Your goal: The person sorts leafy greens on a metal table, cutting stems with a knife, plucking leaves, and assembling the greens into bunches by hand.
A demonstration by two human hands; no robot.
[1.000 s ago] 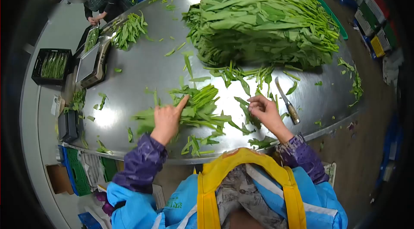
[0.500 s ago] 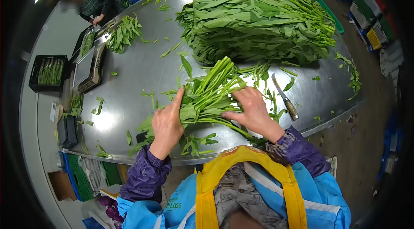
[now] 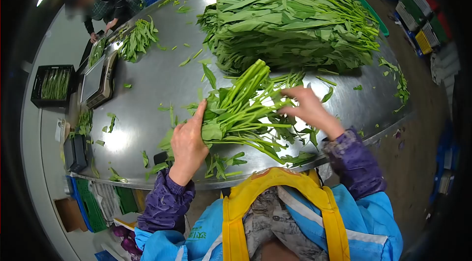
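The bare left hand (image 3: 189, 143) is gripping a leafy, green-stemmed bunch (image 3: 241, 108) while the bare right hand (image 3: 309, 107), its grip unclear, is touching it.

There's a lane of tabletop (image 3: 147, 81) between scale (image 3: 94, 81) and bunch (image 3: 246, 101), but the tall leafy stack (image 3: 295, 20) blocks beyond!

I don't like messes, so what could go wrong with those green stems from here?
The fanned-out bunch of long green stems might slip apart, because its ends spread loosely beyond the bare left hand. Small green leaf scraps lie near the front edge of the shiny grey metal table, so a wrinkled purple sleeve could brush some off.
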